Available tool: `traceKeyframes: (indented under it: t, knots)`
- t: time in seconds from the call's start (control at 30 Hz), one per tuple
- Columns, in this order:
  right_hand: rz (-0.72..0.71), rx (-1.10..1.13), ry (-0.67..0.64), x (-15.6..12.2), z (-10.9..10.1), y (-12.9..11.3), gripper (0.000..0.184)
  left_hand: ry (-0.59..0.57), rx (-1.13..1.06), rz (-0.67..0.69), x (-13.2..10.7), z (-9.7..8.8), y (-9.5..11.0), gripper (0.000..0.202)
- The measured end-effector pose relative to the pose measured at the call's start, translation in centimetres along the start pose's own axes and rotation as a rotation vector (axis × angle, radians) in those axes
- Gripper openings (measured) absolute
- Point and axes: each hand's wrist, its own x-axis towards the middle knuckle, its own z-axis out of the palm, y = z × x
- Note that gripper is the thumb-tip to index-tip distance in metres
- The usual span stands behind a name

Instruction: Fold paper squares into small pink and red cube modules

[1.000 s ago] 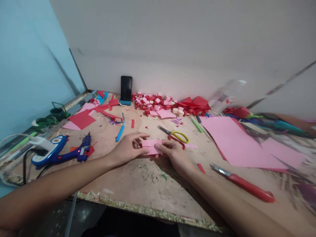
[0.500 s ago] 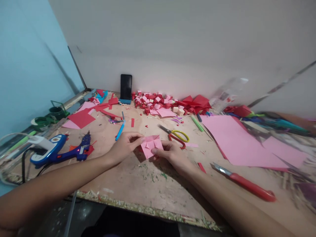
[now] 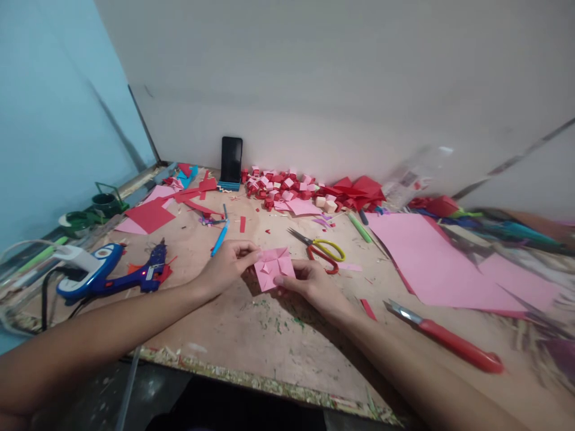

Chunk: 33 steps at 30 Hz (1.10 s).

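- Your left grip (image 3: 231, 257) and right grip (image 3: 312, 284) pinch the pink paper (image 3: 272, 267).
- Its creases are made; some flaps look unflattened.
- Small cubes (image 3: 287, 196) lie beyond.

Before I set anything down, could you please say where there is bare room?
The widest mostly bare patch lies between the left forearm and the table's front edge, with green scraps towards its right. A smaller one sits between glue gun and blue tool. Paper cubes crowd the back, pink sheets and a knife the right.
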Motion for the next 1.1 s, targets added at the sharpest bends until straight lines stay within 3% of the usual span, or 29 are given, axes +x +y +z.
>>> traceKeyframes:
  t: [0.1,0.2,0.33,0.43,0.57,0.67,0.83,1.1]
  knots:
    - [-0.009,0.070,-0.009,-0.2,0.1,-0.6,0.032,0.032,0.191,0.136,-0.3,0.0,0.6,0.020]
    - [-0.012,0.148,0.010,-0.5,0.3,-1.0,0.038,0.010,0.274,0.158,-0.5,0.1,0.7,0.021]
    - [0.053,0.120,0.087,-0.6,0.3,-0.4,0.031,-0.029,0.292,0.224,-0.7,0.3,0.4,0.023]
    - [0.068,0.122,0.176,-0.3,0.2,0.3,0.034,-0.023,0.337,0.378,-0.8,0.1,0.2,0.032]
    - [0.067,0.231,0.224,-0.1,0.2,0.6,0.039,-0.086,0.640,0.644,-1.1,-0.2,0.2,0.052]
    - [0.081,0.292,0.220,-0.1,0.2,0.5,0.040,-0.101,0.811,0.770,-1.1,-0.2,-0.1,0.046]
    - [0.081,0.304,0.220,-0.1,0.2,0.3,0.038,-0.076,0.822,0.773,-0.8,-0.2,-0.5,0.018]
    - [0.087,0.377,0.190,-0.1,0.3,0.3,0.030,-0.076,0.812,0.808,-0.6,-0.5,-0.5,0.029]
